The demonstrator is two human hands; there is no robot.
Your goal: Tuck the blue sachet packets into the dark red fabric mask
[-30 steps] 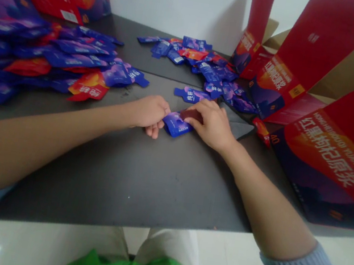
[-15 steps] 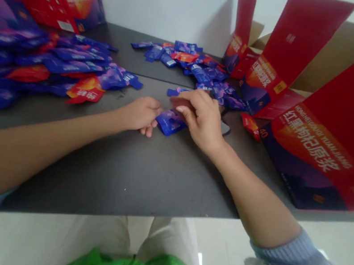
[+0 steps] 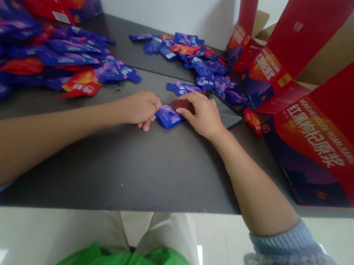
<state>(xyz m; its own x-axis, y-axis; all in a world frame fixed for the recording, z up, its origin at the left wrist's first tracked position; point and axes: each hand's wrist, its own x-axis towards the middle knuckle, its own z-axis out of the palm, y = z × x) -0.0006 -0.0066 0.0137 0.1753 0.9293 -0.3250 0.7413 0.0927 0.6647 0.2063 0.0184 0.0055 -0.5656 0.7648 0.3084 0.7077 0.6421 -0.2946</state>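
I have my left hand (image 3: 142,107) and right hand (image 3: 202,115) pinching the blue pouch (image 3: 168,116), fingers narrow, left of the red carton (image 3: 318,142). I think an uneven squeeze could make it slip.

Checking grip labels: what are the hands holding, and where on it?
The blue pouch: left hand pinches its left edge, right hand holds its right end, with a dark red pouch.

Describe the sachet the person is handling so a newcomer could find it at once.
On the dark table, nearer than the left heap and the back heap of sachets, the left hand and right hand meet. The blue sachet lies flat between them. Unlike its neighbours, it lies alone, clear of both heaps.
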